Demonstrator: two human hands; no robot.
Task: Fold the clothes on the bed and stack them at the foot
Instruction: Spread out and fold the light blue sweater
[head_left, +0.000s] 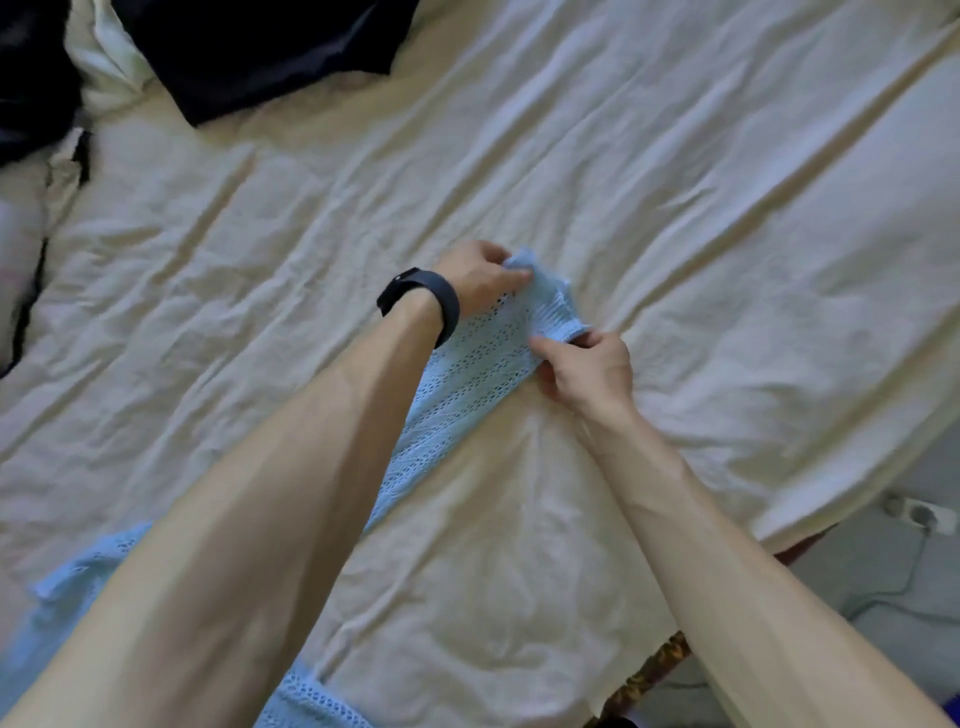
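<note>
Sleeve of blue knit top, stretched flat on sheet, long axis running from cuff at frame centre back down-left toward top's body, bunched at near edge under left forearm. Cuff end farthest from body of person, pinched at both corners: left hand clamped on far-left corner, right hand clamped on near-right corner, fingers closed on knit, both touching fabric. Hands equally near cuff; rest of sleeve trailing beneath left arm, watch on that wrist. Likely step: squaring sleeve before folding it back along its axis onto body. Fold direction therefore toward near-left, away from open sheet. Plenty of bare wrinkled sheet beyond and right of cuff. Bed edge close on right, floor and socket past it. Dark clothes well apart at top left, unfolded. No stack visible at foot yet.
</note>
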